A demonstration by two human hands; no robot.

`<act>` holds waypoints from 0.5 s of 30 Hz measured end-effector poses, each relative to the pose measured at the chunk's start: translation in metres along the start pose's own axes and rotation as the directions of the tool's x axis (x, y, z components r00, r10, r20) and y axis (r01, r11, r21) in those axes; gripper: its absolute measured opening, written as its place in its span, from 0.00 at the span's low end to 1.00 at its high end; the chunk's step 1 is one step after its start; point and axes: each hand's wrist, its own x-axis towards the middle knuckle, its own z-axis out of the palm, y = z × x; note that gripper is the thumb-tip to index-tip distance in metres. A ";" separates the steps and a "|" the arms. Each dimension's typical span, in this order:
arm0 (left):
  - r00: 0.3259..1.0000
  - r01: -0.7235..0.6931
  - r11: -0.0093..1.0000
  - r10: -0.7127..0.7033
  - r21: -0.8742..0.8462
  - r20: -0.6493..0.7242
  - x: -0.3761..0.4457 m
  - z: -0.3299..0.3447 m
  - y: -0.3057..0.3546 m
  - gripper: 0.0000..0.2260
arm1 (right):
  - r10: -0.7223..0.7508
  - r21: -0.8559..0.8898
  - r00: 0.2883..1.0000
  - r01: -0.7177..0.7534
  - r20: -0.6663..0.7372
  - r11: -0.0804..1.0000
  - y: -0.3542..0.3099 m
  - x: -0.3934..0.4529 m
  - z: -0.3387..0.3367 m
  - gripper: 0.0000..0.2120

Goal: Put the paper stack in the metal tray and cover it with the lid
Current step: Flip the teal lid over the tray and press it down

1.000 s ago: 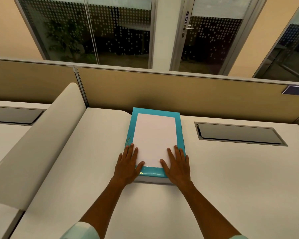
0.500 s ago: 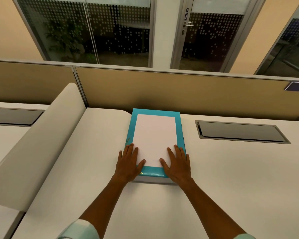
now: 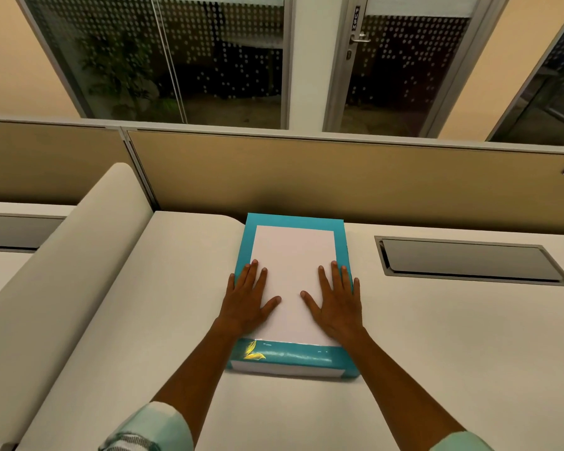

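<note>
Paper stack (image 3: 292, 281), white top sheet in a teal wrapper, lies flat on the pale worktop (image 3: 437, 336) under both hands: left hand (image 3: 248, 299) and right hand (image 3: 336, 302) rest on it palm-down, fingers spread, gripping nothing.

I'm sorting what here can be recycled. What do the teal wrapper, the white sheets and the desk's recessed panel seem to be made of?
Teal wrapper: glossy coated paper or film, judging by its highlights and creases.
White sheets: plain matte paper, with stacked edges showing at the near end.
Recessed panel: probably brushed metal or grey plastic, with a dull sheen; I can't tell which.
</note>
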 end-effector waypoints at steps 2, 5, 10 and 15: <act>1.000 -0.005 1.000 0.005 -0.012 -0.020 0.013 0.002 -0.001 0.49 | -0.017 0.001 1.000 0.017 -0.012 1.000 -0.001 0.015 0.002 0.41; 0.999 -0.018 1.000 0.018 -0.002 -0.031 0.034 0.005 -0.005 0.40 | -0.019 0.006 0.999 0.019 -0.028 1.000 0.001 0.039 0.004 0.41; 0.998 0.006 1.000 -0.006 0.000 -0.057 0.063 0.002 -0.012 0.41 | -0.008 -0.004 0.999 0.008 -0.043 1.000 0.003 0.073 0.003 0.42; 0.998 0.015 1.000 -0.016 -0.022 -0.064 0.090 0.002 -0.018 0.37 | 0.017 0.008 0.999 -0.017 -0.051 1.000 0.007 0.099 0.001 0.42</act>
